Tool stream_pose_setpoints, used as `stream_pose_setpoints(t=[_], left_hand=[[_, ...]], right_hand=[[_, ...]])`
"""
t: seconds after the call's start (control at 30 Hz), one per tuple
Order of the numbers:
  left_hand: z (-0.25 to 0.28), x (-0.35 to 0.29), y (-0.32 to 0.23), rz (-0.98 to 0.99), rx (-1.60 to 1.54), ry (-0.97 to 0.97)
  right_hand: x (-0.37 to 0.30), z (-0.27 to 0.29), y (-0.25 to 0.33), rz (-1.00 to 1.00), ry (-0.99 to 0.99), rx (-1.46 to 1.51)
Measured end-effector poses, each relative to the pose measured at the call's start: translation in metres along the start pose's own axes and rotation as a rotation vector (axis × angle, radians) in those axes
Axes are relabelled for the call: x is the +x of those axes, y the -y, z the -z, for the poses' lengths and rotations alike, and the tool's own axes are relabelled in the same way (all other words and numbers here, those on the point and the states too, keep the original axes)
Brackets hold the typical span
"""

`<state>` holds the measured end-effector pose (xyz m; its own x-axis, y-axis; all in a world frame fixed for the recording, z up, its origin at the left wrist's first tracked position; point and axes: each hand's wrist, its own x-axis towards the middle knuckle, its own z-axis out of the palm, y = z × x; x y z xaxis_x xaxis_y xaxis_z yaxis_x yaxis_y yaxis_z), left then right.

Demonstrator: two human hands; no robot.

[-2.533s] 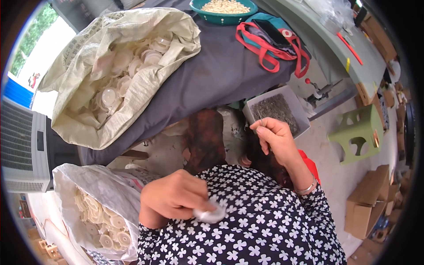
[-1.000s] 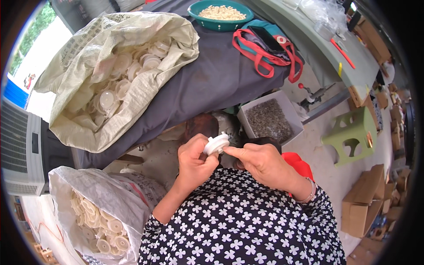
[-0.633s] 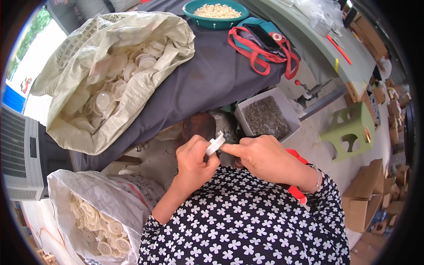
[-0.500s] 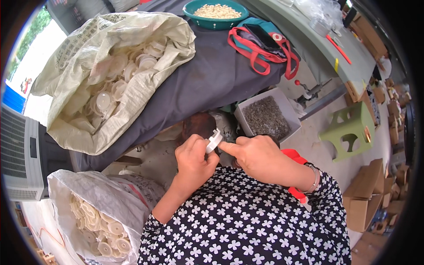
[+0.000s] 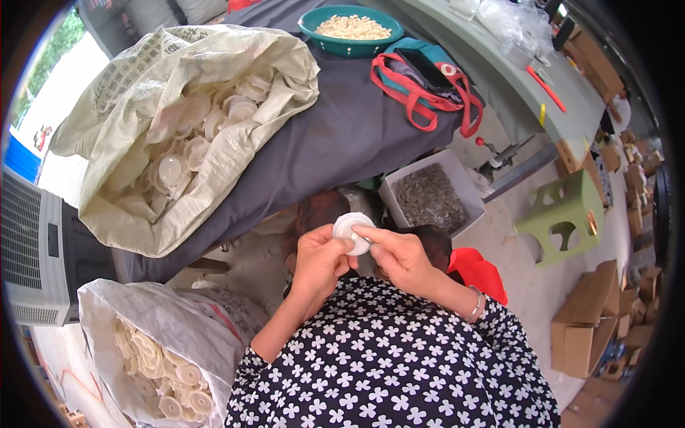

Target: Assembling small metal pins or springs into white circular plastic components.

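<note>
Over my lap, my left hand [image 5: 318,262] pinches a round white plastic disc [image 5: 345,225] by its edge, its flat face turned up toward me. The index fingertip of my right hand [image 5: 404,260] presses on the disc near its middle. The other right fingers curl in below, and whether they hold anything is hidden. A woven sack [image 5: 285,118] full of similar pale plastic parts [image 5: 239,107] lies opened on the dark-covered table [image 5: 342,125]. On the left, a second, whitish sack [image 5: 178,314] holds flat cream-coloured round parts [image 5: 160,374].
A box [image 5: 474,214] of small dark pieces stands beyond my right hand. On the table are a teal bowl [image 5: 349,47] of small pale pieces and a bag [image 5: 410,100] with a phone [image 5: 425,69]. A green stool [image 5: 564,217] and cardboard boxes [image 5: 585,321] stand at right.
The disc has turned from edge-on to face-up in my left hand. My right hand has moved left and nearer, its index fingertip shifting from the disc's side onto its face.
</note>
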<state>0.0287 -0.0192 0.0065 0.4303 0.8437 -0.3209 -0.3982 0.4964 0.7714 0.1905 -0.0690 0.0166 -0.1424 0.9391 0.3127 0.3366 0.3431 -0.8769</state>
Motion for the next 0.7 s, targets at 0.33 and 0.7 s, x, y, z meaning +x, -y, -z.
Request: stream_pose_setpoints(t=[0.33,0.7], left_hand=[[-0.004,0.002,0.013,-0.306,0.327,-0.098],[0.005,0.009,0.02,-0.694,0.582,-0.015]], right_hand=[[0.0,0.015,0.01,-0.18,0.045,0.143],[0.001,0.029,0.028,-0.097,0.194,-0.161]])
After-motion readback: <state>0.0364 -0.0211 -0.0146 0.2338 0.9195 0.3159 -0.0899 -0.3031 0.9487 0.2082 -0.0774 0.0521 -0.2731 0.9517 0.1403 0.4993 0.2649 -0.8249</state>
